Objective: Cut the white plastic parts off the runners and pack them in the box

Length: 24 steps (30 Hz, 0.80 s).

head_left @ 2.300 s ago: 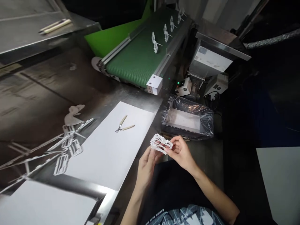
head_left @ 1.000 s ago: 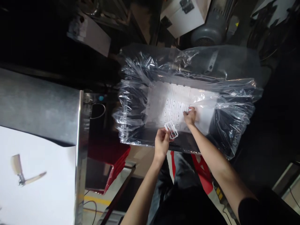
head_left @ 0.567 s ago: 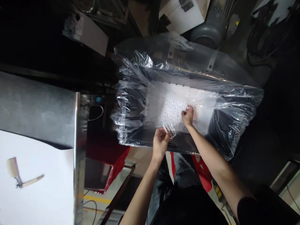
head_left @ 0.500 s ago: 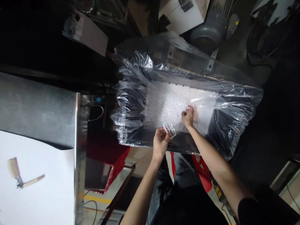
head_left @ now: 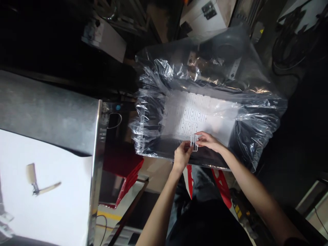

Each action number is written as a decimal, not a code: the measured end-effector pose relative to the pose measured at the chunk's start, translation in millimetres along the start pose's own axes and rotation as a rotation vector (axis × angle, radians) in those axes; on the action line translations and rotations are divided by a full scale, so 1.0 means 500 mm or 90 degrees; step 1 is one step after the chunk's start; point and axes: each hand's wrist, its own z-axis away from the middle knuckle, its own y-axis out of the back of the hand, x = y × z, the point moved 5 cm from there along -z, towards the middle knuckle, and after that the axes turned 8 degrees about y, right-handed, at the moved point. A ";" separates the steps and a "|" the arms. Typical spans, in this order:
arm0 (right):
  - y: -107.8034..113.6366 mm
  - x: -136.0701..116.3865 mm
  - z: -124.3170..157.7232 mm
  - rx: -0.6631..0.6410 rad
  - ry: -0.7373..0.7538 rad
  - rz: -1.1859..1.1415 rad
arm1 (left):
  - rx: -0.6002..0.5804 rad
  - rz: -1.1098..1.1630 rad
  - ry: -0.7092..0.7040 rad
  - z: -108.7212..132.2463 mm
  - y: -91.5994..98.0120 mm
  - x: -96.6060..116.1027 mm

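Between my hands is a small white plastic frame (head_left: pixel 194 147) with open slots, held over the near edge of a bin lined with a clear plastic bag (head_left: pixel 147 131). My left hand (head_left: pixel 180 158) pinches its left side with closed fingers. From the right, my right hand (head_left: pixel 208 140) is closed on its other side, with the fingertips at the frame. Rows of similar white slotted parts (head_left: pixel 191 114) lie flat in the bin on a white surface. A pale sheet-like area (head_left: pixel 222 118) fills the bin's right part, partly under the clear film.
At left stands a metal-edged table (head_left: pixel 96 143) with a white sheet (head_left: pixel 58 212). A tool with two cream handles (head_left: pixel 32 176) lies there. Red stacked crates (head_left: pixel 130 177) sit below the table edge. Behind the bin are a white box (head_left: pixel 205 17) and dark machinery.
My right hand has left the parts in the bin and come toward me to grip the frame beside my left hand. The frame now stands more upright. The view has shifted slightly.
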 end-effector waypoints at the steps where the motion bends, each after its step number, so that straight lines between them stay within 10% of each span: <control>1: 0.011 0.008 -0.011 0.025 -0.008 0.017 | 0.004 -0.021 -0.014 0.012 0.005 0.007; 7: 0.109 0.059 -0.085 0.250 -0.077 0.183 | 0.007 -0.151 -0.115 0.137 0.041 0.030; 13: 0.112 0.079 -0.102 0.348 -0.084 0.285 | -0.037 -0.218 -0.151 0.231 0.047 0.007; 24: 0.100 0.058 -0.088 0.392 -0.039 0.318 | 0.001 -0.097 0.087 0.331 0.074 -0.114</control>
